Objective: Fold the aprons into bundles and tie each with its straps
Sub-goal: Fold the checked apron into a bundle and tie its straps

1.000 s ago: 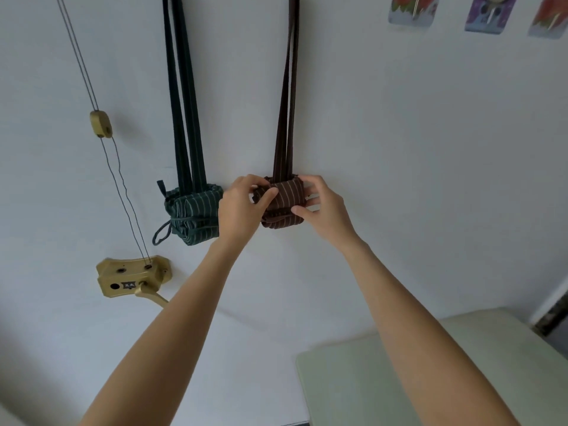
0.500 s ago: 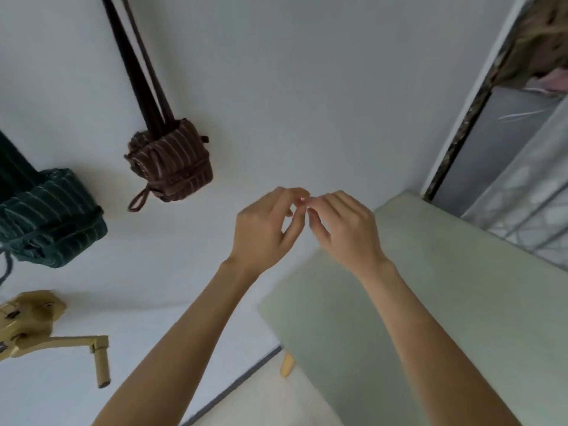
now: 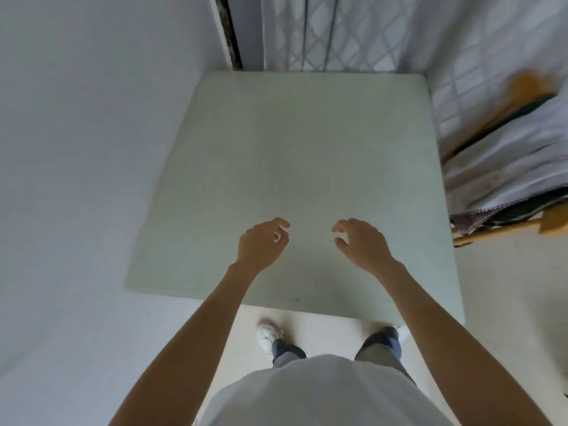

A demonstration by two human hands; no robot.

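Note:
My left hand and my right hand hover side by side above the near part of the pale green table. Both hold nothing, with fingers loosely curled. At the far right, a blurred stack of folded cloth lies draped over a wooden rack; a brown patterned piece shows at its lower edge. The tied apron bundles on the wall are out of view.
A white wall runs along the table's left side. Behind the table a window with a diamond grille fills the back. My legs and shoes stand on the light floor at the table's near edge.
My view swung from the wall with the hanging brown and green bundles down to the table. My hands left the brown bundle, came together, then parted over the tabletop.

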